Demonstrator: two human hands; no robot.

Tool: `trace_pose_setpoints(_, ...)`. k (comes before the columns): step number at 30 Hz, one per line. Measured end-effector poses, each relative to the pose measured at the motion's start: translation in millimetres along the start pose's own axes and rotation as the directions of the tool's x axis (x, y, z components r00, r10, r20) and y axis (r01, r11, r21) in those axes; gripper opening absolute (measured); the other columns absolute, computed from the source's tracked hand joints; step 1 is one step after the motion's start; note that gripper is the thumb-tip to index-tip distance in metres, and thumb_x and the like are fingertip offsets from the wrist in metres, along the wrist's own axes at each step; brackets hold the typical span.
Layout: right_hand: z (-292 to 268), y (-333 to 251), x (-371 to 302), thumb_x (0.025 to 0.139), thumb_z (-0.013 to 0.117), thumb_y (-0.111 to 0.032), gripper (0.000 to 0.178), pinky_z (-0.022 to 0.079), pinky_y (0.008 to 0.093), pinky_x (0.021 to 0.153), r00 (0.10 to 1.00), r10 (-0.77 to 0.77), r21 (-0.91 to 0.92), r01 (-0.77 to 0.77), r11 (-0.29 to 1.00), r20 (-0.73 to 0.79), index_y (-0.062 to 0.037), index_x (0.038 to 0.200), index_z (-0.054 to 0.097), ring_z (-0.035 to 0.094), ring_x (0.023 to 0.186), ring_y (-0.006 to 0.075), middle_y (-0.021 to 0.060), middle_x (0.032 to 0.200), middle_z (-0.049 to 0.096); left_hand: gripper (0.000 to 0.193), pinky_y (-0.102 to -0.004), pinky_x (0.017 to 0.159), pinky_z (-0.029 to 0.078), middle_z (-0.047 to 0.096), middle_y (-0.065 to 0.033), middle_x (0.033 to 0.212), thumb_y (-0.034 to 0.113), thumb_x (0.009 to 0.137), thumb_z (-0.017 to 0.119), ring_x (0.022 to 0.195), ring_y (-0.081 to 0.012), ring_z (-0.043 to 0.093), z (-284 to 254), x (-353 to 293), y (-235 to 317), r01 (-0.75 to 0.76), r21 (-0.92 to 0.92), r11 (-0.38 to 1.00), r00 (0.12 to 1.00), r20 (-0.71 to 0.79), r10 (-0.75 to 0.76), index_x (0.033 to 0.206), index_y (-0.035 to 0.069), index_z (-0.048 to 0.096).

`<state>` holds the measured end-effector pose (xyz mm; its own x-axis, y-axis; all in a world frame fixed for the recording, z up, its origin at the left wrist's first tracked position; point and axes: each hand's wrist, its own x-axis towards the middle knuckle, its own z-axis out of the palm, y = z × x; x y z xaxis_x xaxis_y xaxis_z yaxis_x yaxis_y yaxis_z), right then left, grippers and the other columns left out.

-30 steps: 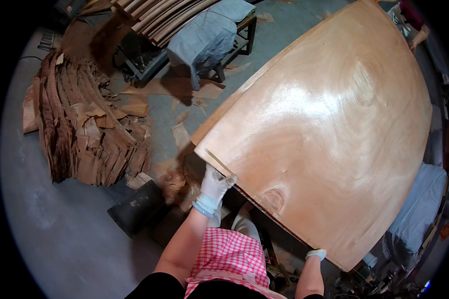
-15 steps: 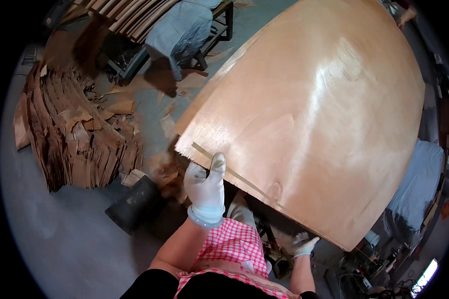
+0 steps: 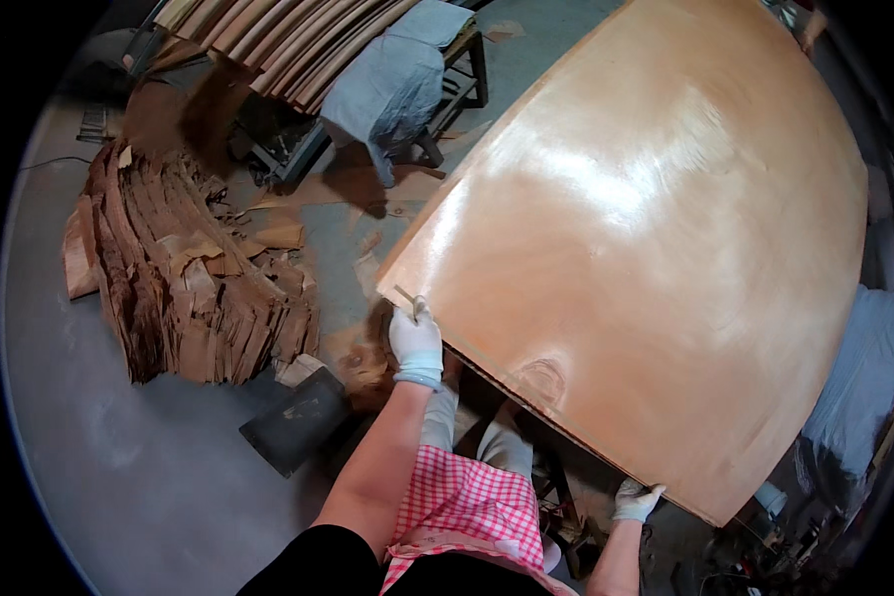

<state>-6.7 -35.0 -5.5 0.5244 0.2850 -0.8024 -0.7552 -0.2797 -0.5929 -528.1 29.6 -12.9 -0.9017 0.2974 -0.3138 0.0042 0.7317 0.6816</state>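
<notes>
A large, glossy sheet of wood veneer point(image 3: 606, 248) stretches away from me, its near edge slanting down to the right. My left hand point(image 3: 416, 343), in a white glove, is closed on that edge near the left corner, thumb on top and fingers hidden below. Beside the thumb shows the end of a thin, dull strip point(image 3: 403, 294) lying on the sheet. Farther right, my right hand point(image 3: 638, 500), gloved too, pinches the same edge close to the right corner. Its thumb rests on the sheet and its other fingers are partly hidden.
Ragged brown veneer scraps point(image 3: 194, 288) are heaped at the left, near a dark flat panel point(image 3: 296, 421). Behind them stands a rack of curved wooden pieces point(image 3: 288, 50), with a grey cloth point(image 3: 387, 94) beside it. Another person's hand point(image 3: 815, 32) is at the far right edge.
My right hand has come up from below and taken hold of the sheet's near edge. My left hand stays at the left corner. In the picture, the sheet has shifted slightly right.
</notes>
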Motion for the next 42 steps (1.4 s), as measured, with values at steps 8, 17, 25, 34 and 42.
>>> trace_pose_setpoints(8,-21.9,-8.0,32.1,0.100,0.042,-0.047,0.045,0.051,0.0367,0.081,0.997,-0.047,-0.356,0.025,0.934,-0.055,-0.0111,0.125,0.053,0.059,0.101,0.0213,0.0030,0.121,0.060,0.031,-0.0418,0.071,0.049,0.067,-0.0231,0.083,0.025,0.092,0.060,0.076,-0.0366,0.065,4.1,4.0,8.2,0.032,0.063,0.997,0.998,-0.053,-0.029,0.092,-0.005,0.063)
trace_pose_setpoints(17,-36.8,-9.4,37.4,0.100,0.042,-0.046,0.040,0.050,0.0339,0.076,1.000,0.001,-0.329,-0.002,0.944,-0.002,-0.0144,0.121,0.056,0.061,0.094,0.0199,0.0001,0.115,0.064,0.039,-0.0385,0.060,0.051,0.064,-0.0134,0.070,0.035,0.091,0.063,0.065,-0.0252,0.063,6.5,52.5,-17.9,0.432,-0.113,0.895,0.892,0.200,-0.405,0.087,-0.004,0.064)
trace_pose_setpoints(25,-15.0,8.9,25.1,0.102,0.037,-0.045,0.041,0.050,0.0325,0.071,0.997,-0.002,-0.290,-0.021,0.957,-0.081,-0.0133,0.118,0.057,0.062,0.092,0.0191,0.0003,0.115,0.064,0.044,-0.0398,0.065,0.051,0.065,-0.0172,0.077,0.037,0.096,0.053,0.070,-0.0289,0.064,1.9,45.4,-6.2,0.307,-0.104,0.946,0.950,0.091,-0.298,0.095,-0.006,0.062)
trace_pose_setpoints(34,-12.5,9.7,22.1,0.102,0.036,-0.041,0.039,0.053,0.0361,0.078,0.997,-0.011,-0.301,-0.011,0.954,-0.073,-0.0101,0.117,0.055,0.062,0.095,0.0219,0.0045,0.113,0.064,0.036,-0.0413,0.072,0.051,0.067,-0.0217,0.083,0.030,0.095,0.054,0.073,-0.0333,0.065,9.8,74.2,-48.8,0.220,0.000,0.976,0.971,0.101,-0.218,0.093,-0.005,0.063)
trace_pose_setpoints(42,-14.3,10.8,23.0,0.102,0.034,-0.041,0.038,0.051,0.0337,0.073,0.998,-0.015,-0.295,-0.001,0.955,-0.053,-0.0138,0.120,0.054,0.060,0.092,0.0210,0.0036,0.112,0.062,0.049,-0.0395,0.060,0.057,0.066,-0.0170,0.092,0.041,0.096,0.050,0.077,-0.0290,0.067,9.6,91.5,-32.9,0.450,0.052,0.892,0.841,0.310,-0.443,0.109,-0.004,0.059)
